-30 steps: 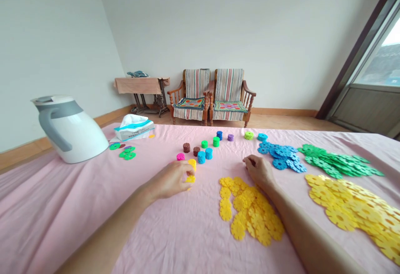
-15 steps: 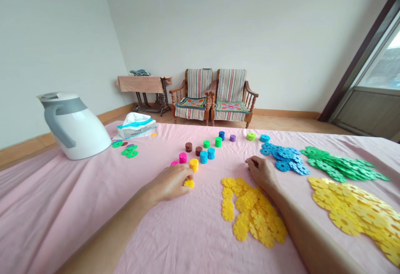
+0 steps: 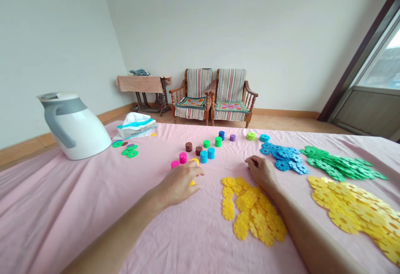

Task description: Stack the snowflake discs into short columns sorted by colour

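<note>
My left hand (image 3: 179, 182) is over the cloth left of centre, its fingers apart and nothing held. Behind its fingers, a yellow stack (image 3: 194, 161) and another yellow piece (image 3: 192, 183) are partly hidden. My right hand (image 3: 261, 169) rests on the cloth with curled fingers; whether anything is inside them cannot be made out. A loose pile of yellow flower discs (image 3: 258, 211) lies between my arms. Near my left hand stand pink (image 3: 183, 157), brown (image 3: 188, 147), light blue (image 3: 203, 157) and green (image 3: 218, 142) stacks.
On the pink cloth (image 3: 168, 240) are a white jug (image 3: 83, 128), a tissue box (image 3: 136, 129), loose discs (image 3: 129, 152) at left, and blue (image 3: 286, 157), green (image 3: 343, 165) and more yellow discs (image 3: 359, 215) at right. Two chairs (image 3: 231, 99) stand beyond.
My left hand has moved slightly right and opened, letting go of the yellow piece, and now covers more of the yellow stacks. My right hand has stayed in place.
</note>
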### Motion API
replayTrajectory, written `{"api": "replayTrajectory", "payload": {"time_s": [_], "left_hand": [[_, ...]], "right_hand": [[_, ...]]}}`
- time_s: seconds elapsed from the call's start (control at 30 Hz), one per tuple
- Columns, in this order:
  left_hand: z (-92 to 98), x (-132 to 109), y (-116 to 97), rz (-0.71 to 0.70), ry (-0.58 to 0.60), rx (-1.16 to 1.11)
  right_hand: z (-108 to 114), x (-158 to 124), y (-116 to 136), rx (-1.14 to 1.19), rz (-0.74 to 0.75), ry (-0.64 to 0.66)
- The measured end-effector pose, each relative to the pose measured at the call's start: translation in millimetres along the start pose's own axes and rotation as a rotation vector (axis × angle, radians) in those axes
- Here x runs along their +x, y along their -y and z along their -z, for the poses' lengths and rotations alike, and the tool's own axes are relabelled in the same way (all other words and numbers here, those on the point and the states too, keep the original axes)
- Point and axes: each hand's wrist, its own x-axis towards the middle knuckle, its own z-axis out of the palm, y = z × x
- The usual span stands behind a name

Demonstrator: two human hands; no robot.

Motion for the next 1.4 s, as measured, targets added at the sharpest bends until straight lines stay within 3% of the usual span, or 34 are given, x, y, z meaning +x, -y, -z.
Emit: {"api": "replayTrajectory", "payload": {"time_s": [0.17, 0.33, 0.77, 0.97, 1.13, 1.3, 1.4], "left_hand": [[-12.3, -3, -40, -0.212, 0.113, -0.115], [-24.7, -6, -56, -0.287, 0.188, -0.081], [-21.9, -5, -48, -0.239, 0.201, -0.115], [-20.2, -6, -32, -0.119, 0.139, -0.132], [-21.8, -4, -34, -0.015, 0.134, -0.164], [-27.5, -4, -36, -0.033, 0.097, -0.139], [-21.2, -3, -29, -0.049, 0.047, -0.11]], "right_hand": [[0, 0, 0, 0.0, 0.005, 0.007], [-1, 0, 0, 0.007, -0.003, 0.005], [0, -1, 1, -0.011, -0.006, 0.005], [1, -1, 1, -0.012, -0.01, 0.009], [1, -1, 2, -0.011, -0.003, 0.004], [1, -1, 1, -0.018, 0.003, 0.003], [0, -1, 1, -0.019, 0.003, 0.003]]}}
